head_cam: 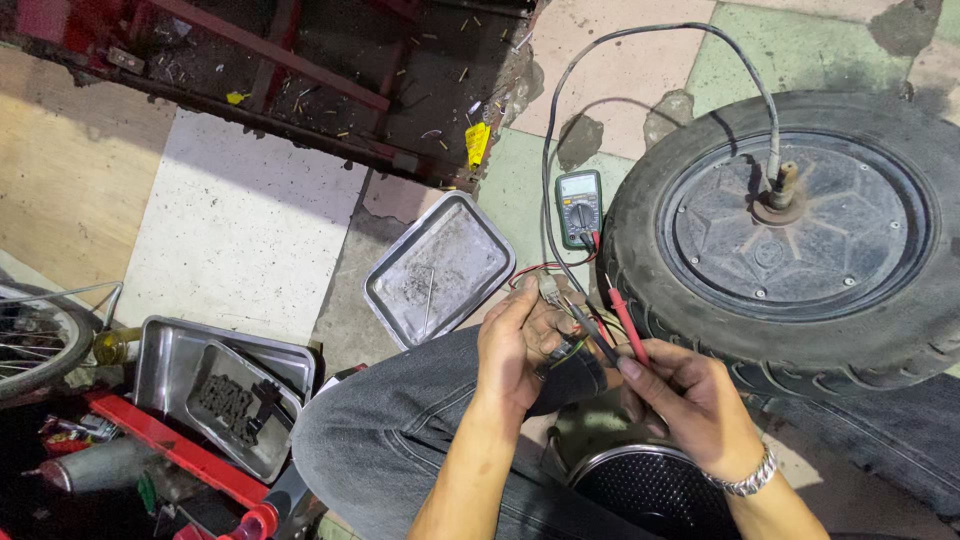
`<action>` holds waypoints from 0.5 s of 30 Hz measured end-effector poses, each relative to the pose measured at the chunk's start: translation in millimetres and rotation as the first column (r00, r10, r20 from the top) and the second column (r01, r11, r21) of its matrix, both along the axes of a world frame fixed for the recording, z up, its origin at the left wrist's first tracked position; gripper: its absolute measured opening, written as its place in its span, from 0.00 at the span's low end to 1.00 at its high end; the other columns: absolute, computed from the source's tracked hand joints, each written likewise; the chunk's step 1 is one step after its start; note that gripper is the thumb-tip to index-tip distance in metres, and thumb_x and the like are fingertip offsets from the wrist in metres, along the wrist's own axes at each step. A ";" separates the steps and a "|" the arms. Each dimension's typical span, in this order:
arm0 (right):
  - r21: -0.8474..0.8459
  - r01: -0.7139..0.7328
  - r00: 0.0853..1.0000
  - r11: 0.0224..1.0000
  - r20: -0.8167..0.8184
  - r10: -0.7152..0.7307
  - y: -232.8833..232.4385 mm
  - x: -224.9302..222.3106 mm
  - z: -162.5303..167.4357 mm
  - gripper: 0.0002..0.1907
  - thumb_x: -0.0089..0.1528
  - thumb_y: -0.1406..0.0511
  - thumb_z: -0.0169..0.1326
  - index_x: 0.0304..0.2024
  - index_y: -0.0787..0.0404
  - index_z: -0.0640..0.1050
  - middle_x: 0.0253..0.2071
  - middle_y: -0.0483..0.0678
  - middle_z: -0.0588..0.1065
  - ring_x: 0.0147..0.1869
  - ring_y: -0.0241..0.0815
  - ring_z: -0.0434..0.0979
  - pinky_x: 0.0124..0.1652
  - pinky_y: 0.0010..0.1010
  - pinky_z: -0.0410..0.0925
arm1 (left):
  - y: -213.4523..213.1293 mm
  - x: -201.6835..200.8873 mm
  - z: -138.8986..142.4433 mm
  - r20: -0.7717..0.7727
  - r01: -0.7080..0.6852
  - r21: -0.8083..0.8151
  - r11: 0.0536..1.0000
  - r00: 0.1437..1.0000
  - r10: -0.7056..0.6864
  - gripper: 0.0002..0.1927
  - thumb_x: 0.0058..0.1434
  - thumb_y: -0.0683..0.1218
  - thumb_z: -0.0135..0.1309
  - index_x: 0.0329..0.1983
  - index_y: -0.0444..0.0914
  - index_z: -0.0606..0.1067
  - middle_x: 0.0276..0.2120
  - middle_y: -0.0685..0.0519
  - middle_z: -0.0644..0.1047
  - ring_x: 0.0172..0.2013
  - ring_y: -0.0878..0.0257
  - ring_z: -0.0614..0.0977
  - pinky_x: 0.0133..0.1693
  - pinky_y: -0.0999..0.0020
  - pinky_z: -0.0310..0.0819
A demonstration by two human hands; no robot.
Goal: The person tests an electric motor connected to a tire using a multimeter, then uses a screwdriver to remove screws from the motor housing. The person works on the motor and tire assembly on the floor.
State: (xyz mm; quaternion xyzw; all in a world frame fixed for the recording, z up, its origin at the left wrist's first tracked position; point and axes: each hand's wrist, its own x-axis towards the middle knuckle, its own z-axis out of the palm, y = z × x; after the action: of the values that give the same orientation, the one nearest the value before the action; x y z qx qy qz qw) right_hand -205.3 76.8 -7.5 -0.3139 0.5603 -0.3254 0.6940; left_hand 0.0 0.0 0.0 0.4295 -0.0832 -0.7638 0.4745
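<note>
My left hand [520, 350] grips a white cable plug [549, 290] with thin coloured wires at its end. My right hand [680, 395] holds a red test probe [628, 328] and a black test probe [592, 335], their tips close to the plug. Red and black leads run back to a small grey multimeter [579, 207] lying on the floor. A black hub-motor wheel [800, 230] with its tyre lies flat at the right, and a grey cable [650, 45] loops from its axle toward my hands. My knee in grey jeans [400, 420] is under my left forearm.
An empty metal tray [437, 268] lies on the floor left of my hands. Two more metal trays [215, 375] with small parts sit at lower left beside a spoked wheel [30, 340]. A red frame [280, 70] crosses the top. A round black mesh object [650, 490] is below my hands.
</note>
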 end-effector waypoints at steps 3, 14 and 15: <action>-0.015 0.120 0.990 0.993 0.071 -0.119 -4.0 6.6 15.3 0.21 0.62 0.67 0.54 0.59 0.60 0.75 0.23 0.45 0.74 0.20 0.30 0.67 0.19 0.22 0.55 | -0.9 -1.1 1.9 0.014 -0.007 0.015 1.000 1.000 0.007 0.17 0.74 0.50 0.46 0.47 0.28 0.74 0.35 0.41 0.82 0.25 0.66 0.80 0.23 0.78 0.67; -0.521 -0.068 0.813 0.851 -0.523 -0.255 -11.7 10.8 41.7 0.11 0.64 0.65 0.59 0.47 0.61 0.85 0.32 0.43 0.67 0.31 0.32 0.63 0.31 0.22 0.59 | -1.4 -4.2 6.4 0.037 -0.033 -0.033 0.999 0.999 0.034 0.15 0.72 0.49 0.47 0.48 0.31 0.74 0.36 0.42 0.82 0.27 0.64 0.83 0.22 0.78 0.68; -0.467 -0.072 0.752 0.881 -0.606 -0.260 -11.9 12.0 42.2 0.09 0.62 0.64 0.61 0.43 0.60 0.86 0.30 0.45 0.66 0.28 0.33 0.61 0.28 0.23 0.57 | -0.4 -5.1 5.9 0.040 -0.034 -0.041 0.999 0.999 0.036 0.14 0.72 0.49 0.47 0.47 0.32 0.74 0.35 0.42 0.82 0.27 0.64 0.83 0.22 0.79 0.69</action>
State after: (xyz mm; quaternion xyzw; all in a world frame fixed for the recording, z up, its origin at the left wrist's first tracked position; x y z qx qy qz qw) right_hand -193.3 64.9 34.7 -0.5334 0.6877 -0.3546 0.3417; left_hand -5.1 -0.4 5.9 0.4367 -0.1004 -0.7447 0.4946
